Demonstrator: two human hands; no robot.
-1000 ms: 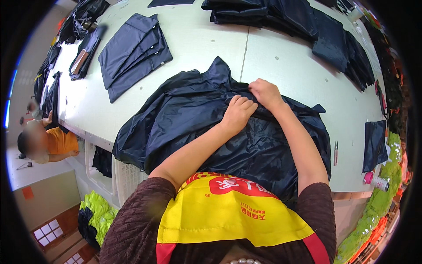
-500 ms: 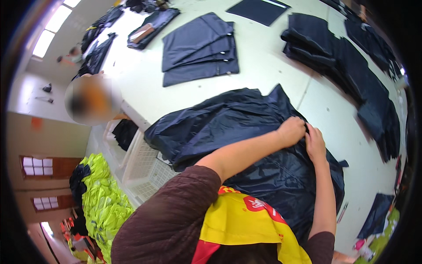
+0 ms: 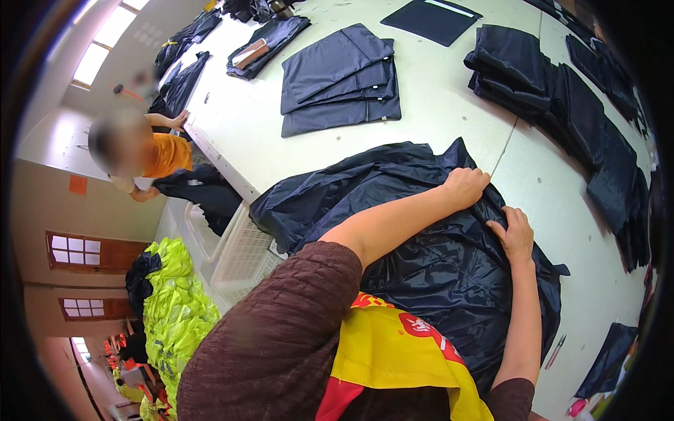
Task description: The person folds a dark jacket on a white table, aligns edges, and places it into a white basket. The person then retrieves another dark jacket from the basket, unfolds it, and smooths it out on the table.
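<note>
Just now, the hands are parting: where they were meeting at one spot on the dark garment (image 3: pixel 435 281), the right hand (image 3: pixel 516 231) is now lying nearer and to the right, apart from the left hand (image 3: pixel 468 188). The left grip is closing with curled fingers, seemingly on a bunched fold near the garment's far edge. The right grip is opening partway, its thumb standing clear of the bent fingers and touching the cloth; I cannot tell whether its fingertips are catching any of it. That is probably leaving the left hand to steady the fold while the right is spreading the cloth beside it

The garment is lying crumpled across the near side of the worktop (image 3: pixel 428 105), its left end hanging by a white crate (image 3: pixel 242 256). Folded dark garments (image 3: pixel 337 84) are resting beyond it, and a slim tool (image 3: pixel 555 351) is lying to its right. At the far left, a co-worker in orange (image 3: pixel 168 156) is holding dark cloth (image 3: pixel 203 189)
</note>
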